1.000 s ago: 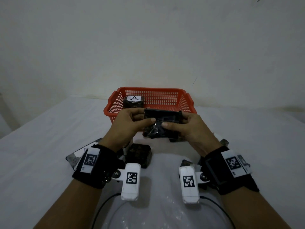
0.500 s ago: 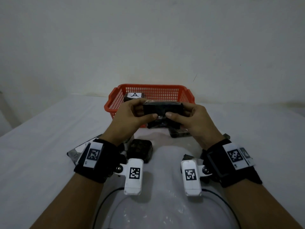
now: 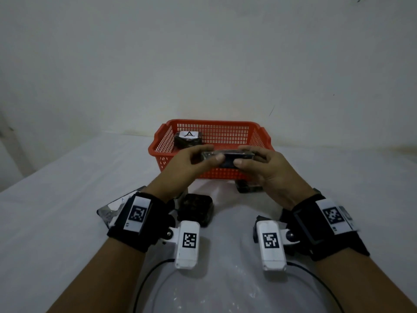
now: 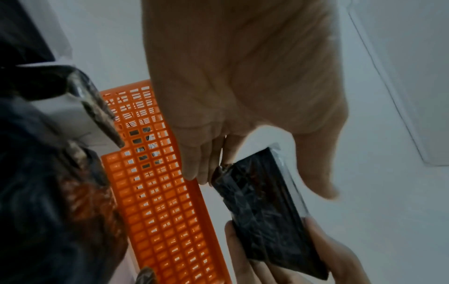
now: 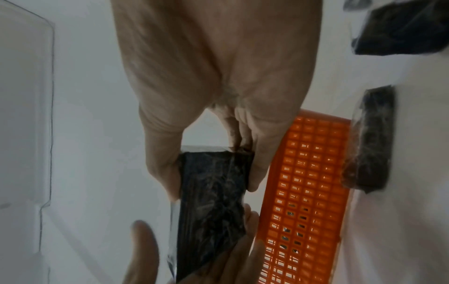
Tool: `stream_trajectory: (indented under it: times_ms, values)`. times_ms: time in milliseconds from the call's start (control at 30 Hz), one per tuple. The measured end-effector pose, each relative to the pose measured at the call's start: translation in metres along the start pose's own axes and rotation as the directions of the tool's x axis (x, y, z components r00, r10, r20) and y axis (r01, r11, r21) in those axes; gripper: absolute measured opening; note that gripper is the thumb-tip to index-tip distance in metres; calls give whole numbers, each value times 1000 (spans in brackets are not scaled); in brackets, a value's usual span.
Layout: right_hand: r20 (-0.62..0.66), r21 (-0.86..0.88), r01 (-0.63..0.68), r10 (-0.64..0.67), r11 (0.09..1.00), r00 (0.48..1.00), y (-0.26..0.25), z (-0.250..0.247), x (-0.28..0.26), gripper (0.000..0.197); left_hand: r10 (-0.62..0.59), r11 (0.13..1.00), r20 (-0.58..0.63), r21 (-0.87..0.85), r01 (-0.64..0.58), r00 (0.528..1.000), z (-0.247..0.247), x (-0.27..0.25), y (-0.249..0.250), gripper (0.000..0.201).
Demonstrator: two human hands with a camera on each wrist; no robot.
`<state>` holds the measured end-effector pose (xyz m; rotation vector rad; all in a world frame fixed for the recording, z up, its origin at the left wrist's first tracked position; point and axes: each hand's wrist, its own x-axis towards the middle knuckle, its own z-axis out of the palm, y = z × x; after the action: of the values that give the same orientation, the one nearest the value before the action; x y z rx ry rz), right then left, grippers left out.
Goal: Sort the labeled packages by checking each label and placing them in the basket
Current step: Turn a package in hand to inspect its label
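Both hands hold one black plastic-wrapped package [image 3: 228, 157] flat and level, just in front of and above the near rim of the red basket [image 3: 259, 134]. My left hand [image 3: 194, 161] pinches its left end, thumb near the top. My right hand [image 3: 255, 162] grips its right end. The left wrist view shows the package [image 4: 262, 207] between fingers and thumb beside the basket wall [image 4: 165, 201]. In the right wrist view the package [image 5: 213, 194] lies between thumb and fingers. Its label is hidden. Another package with an "A" label [image 3: 188, 138] lies in the basket's left part.
On the white cloth lie a dark square package [image 3: 196, 208] near my left wrist, a silvery package [image 3: 110, 211] partly under that wrist, and another dark package [image 3: 247, 188] under my right hand at the basket's front. A wall stands behind the basket.
Both hands have raised the package and carried it forward toward the basket, turning it from upright to flat. The packages on the cloth have stayed put.
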<state>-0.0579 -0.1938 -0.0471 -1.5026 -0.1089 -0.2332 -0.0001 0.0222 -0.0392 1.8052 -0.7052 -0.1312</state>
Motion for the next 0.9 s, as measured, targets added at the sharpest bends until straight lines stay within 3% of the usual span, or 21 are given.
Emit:
stream_trajectory:
  times_ms: [100, 167, 333, 433, 667, 833, 900]
  values:
    - [40, 22, -21, 20, 1000, 999, 0, 2, 0, 55, 25, 1000, -91, -1, -25, 996, -2, -2, 4, 57]
    - [66, -7, -13, 14, 1000, 998, 1, 4, 0, 61, 41, 998, -104, -36, -45, 994, -3, -2, 3, 62]
    - [42, -60, 25, -22, 998, 999, 2, -1, 1, 68, 5, 997, -1, -81, -5, 1000, -5, -3, 5, 66]
    - [72, -35, 26, -23, 999, 997, 1, -1, 1, 70, 19, 995, -61, -100, -25, 998, -5, -2, 4, 60]
    - [68, -21, 73, -72, 997, 995, -1, -2, -1, 72, 30, 991, -31, -131, -34, 999, -7, -4, 7, 72]
    - [128, 112, -4, -10, 994, 992, -6, 5, -3, 60, 68, 986, -32, -149, -72, 997, -4, -6, 9, 81]
    - [96, 142, -43, 29, 989, 995, -6, 5, -2, 51, 71, 983, 6, -170, -69, 997, -3, -6, 10, 82]
